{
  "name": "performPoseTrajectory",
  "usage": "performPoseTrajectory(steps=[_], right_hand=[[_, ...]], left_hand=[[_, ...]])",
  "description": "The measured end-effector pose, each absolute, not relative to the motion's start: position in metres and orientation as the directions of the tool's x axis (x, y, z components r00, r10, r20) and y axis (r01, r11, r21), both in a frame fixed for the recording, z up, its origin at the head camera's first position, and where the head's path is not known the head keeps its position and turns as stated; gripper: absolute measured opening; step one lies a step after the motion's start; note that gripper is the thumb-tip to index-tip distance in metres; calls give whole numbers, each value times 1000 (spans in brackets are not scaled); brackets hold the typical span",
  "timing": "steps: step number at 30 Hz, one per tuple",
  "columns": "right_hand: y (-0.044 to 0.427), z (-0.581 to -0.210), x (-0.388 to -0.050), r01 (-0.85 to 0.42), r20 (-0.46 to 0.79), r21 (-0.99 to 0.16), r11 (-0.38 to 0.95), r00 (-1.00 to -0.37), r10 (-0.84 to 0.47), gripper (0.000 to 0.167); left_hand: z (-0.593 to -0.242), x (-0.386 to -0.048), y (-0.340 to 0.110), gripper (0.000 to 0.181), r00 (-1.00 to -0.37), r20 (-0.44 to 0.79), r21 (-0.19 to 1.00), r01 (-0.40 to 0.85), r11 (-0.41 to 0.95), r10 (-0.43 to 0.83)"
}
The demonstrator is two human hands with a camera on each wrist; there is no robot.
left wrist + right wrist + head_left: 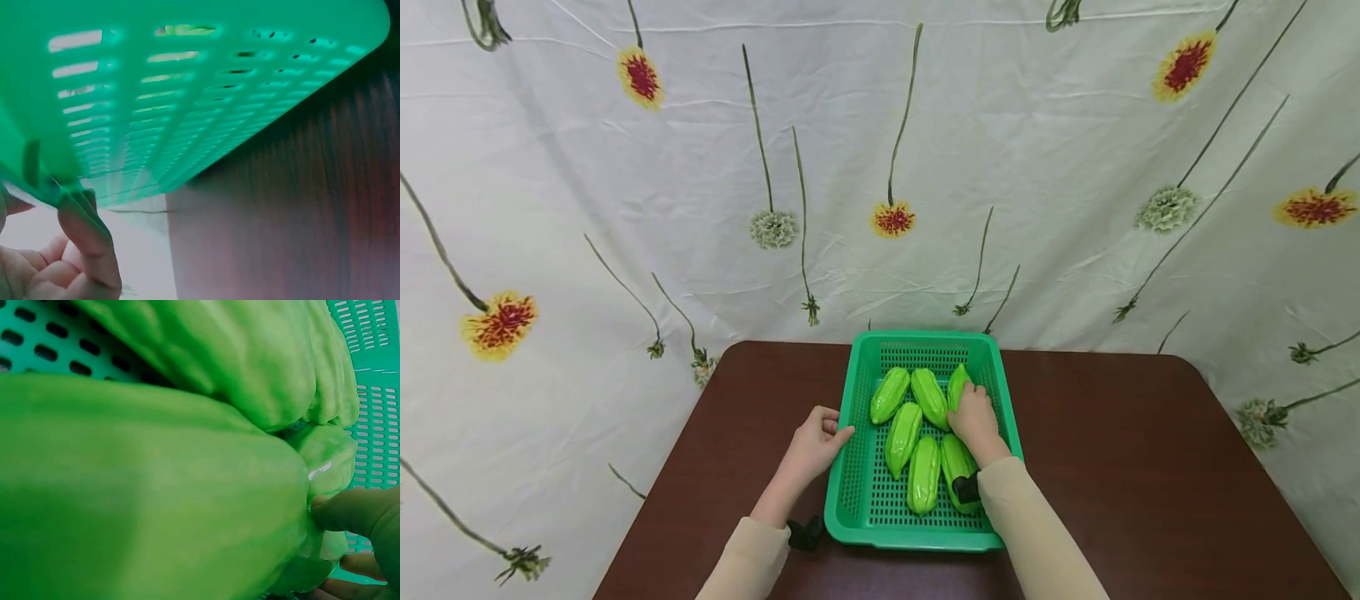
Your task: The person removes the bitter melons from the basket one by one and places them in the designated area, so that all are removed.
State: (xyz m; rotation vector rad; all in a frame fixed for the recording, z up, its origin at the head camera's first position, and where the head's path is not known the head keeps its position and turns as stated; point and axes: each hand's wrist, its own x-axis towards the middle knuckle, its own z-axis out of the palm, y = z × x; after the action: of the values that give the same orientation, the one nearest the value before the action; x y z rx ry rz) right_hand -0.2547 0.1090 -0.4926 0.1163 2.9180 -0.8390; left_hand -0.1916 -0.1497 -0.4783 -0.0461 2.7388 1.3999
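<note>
Several bright green, ridged, elongated gourds (923, 475) with a glossy skin lie in a green plastic basket (917, 542). My left hand (814, 442) pinches the basket's left rim, with thumb and curled fingers on either side of it in the left wrist view. Inside the basket, my right hand (977, 421) grips the gourd (958, 379) at the upper right, fingers over its far side and thumb against it. That gourd is partly covered by the hand. A large gourd (150, 487) fills the front of the right wrist view.
The basket has slotted walls and stands on a dark brown table (1112, 450) with rounded far corners. Behind the table hangs a white cloth (850, 167) printed with flowers. Small black devices (806, 533) sit at both wrists.
</note>
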Motion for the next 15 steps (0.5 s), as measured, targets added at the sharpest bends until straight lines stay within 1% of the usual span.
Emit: performPoseTrajectory(steps=[8, 15], right_hand=[[109, -490, -253, 92, -96, -518, 851, -994, 49, 63], [108, -485, -252, 112, -90, -541, 833, -993, 75, 61]], left_hand=[[-471, -186, -143, 32, -999, -27, 756, -34, 653, -21], [-470, -185, -140, 35, -999, -8, 733, -29, 680, -34]])
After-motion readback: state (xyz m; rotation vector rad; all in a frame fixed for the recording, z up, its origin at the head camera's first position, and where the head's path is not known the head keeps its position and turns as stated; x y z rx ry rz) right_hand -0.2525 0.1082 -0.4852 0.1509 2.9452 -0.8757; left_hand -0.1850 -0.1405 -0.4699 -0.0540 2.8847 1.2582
